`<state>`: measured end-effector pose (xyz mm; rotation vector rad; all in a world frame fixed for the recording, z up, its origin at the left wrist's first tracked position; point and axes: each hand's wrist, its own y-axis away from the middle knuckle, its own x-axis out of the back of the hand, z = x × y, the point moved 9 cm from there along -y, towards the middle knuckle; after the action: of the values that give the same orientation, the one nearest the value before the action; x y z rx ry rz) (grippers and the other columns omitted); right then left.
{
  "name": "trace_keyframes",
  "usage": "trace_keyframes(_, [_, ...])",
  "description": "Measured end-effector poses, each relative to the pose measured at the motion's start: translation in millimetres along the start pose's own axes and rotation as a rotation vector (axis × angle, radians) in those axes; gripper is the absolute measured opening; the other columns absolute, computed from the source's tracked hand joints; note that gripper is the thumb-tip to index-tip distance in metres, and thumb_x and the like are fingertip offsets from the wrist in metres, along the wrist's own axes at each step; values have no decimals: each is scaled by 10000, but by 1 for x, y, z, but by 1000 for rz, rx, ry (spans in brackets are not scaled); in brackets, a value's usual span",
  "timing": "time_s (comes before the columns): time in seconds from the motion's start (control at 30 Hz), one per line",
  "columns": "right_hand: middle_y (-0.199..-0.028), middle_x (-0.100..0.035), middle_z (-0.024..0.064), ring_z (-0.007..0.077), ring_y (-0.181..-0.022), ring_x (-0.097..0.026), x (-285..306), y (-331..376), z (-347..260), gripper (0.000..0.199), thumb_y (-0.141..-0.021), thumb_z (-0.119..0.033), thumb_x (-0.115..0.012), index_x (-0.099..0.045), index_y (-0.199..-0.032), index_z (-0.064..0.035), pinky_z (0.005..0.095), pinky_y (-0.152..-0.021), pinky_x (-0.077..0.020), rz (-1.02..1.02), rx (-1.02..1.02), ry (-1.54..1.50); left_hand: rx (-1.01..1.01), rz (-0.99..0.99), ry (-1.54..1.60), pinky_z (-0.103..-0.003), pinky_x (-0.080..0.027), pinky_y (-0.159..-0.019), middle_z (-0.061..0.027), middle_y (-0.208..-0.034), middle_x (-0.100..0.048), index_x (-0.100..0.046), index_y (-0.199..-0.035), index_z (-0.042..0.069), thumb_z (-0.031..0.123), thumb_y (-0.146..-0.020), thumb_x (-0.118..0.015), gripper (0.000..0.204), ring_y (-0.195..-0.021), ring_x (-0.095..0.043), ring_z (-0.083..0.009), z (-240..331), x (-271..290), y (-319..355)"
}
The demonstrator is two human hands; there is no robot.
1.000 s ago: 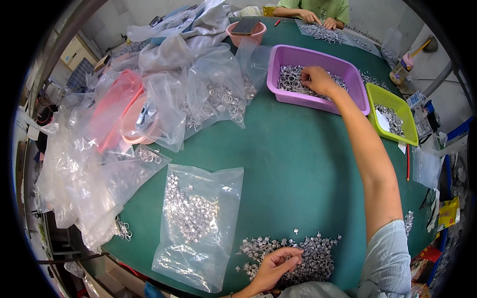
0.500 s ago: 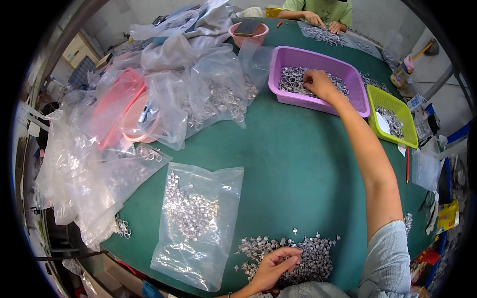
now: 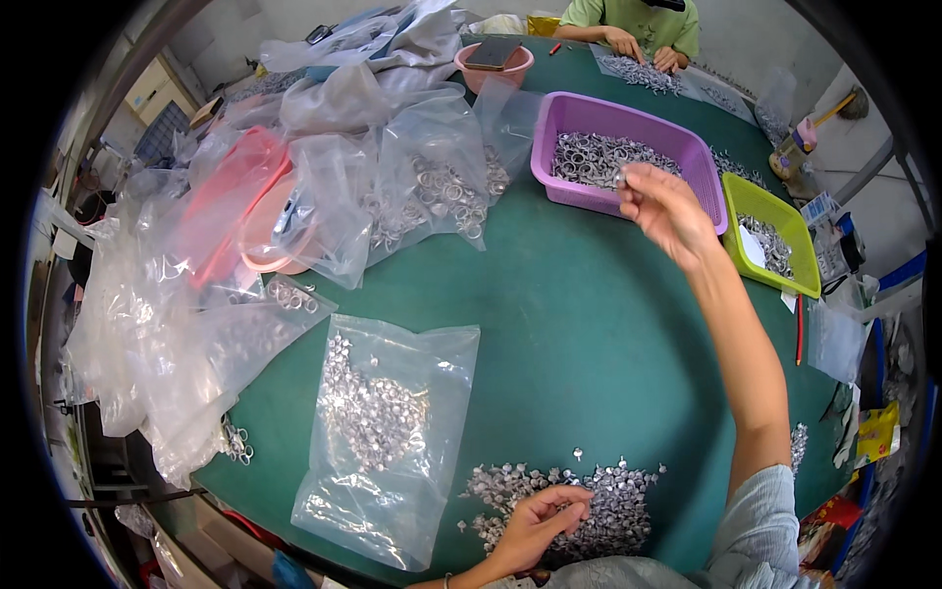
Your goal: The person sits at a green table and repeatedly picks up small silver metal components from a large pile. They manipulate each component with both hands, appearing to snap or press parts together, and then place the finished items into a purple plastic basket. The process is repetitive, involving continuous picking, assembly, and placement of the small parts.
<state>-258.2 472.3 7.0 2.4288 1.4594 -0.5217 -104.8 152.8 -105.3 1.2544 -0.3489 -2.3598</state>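
My right hand [image 3: 669,211] is raised over the near rim of the purple basket [image 3: 711,187], pinching a small silvery ring [image 3: 620,177] between thumb and fingertips. Many metal rings [image 3: 589,157] lie inside that basket. Low in the view, my left hand [image 3: 542,520] rests at a pile of small silvery metal pieces [image 3: 618,510], its thumb and fingers closed together. Whatever it may hold is hidden. Left of the pile lies a clear plastic bag [image 3: 446,393] with many similar small pieces [image 3: 378,412] in it.
A green basket [image 3: 810,265] of metal parts stands right of the purple one. Plastic bags [image 3: 147,324] cover the left side, some with rings. A pink bowl [image 3: 476,79] carries a dark phone [image 3: 493,53]. Across the green table [image 3: 559,324], another person [image 3: 628,25] handles metal parts.
My right hand has lifted out of the rings in the purple basket and come nearer, now with a ring at its fingertips. My left hand has hardly moved.
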Motion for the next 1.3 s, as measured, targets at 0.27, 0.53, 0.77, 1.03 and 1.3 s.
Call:
trace_keyframes(0.27, [-834,-580,59,108,-735,-514,-39,44,-15,113,-822,-34,-591,-590,-929,0,234,-637,-446,-108,26,-40,-6,1,-12,-221,-353,-590,-58,-805,-548,-562,-1056,-21,33,-882,-519,186,-671,-444,-92,2,-2,1])
trace_keyframes(0.53, [-744,-605,28,99,-642,-516,82,-27,-33,122,-761,-74,-615,-632,-849,9,245,-586,-429,315,118,718,2,-17,-12,-231,-356,-600,-56,-805,-549,-560,-1064,-21,34,-880,-522,196,-674,-447,-96,2,-4,1])
trace_keyframes(0.77, [-739,-656,116,223,-720,-631,107,-68,-19,150,-715,-126,-629,-666,-808,-15,326,-680,-477,354,200,1358,19,8,25,-231,-355,-601,-60,-814,-550,-559,-1066,-24,35,-877,-526,200,-678,-451,-97,-3,2,0])
trace_keyframes(1.03, [-830,-658,161,310,-825,-631,96,-119,-10,184,-732,-148,-619,-674,-864,-32,377,-749,-486,417,422,1402,62,26,-10,-228,-359,-598,-56,-833,-553,-564,-1070,-17,39,-874,-537,206,-691,-462,-94,-5,4,-1])
trace_keyframes(1.3, [-834,-656,153,302,-826,-627,91,-127,-6,153,-715,-93,-613,-655,-840,-15,372,-755,-483,354,416,1461,40,-2,40,-230,-361,-600,-51,-822,-553,-566,-1071,-11,41,-876,-533,204,-686,-464,-95,-6,3,0])
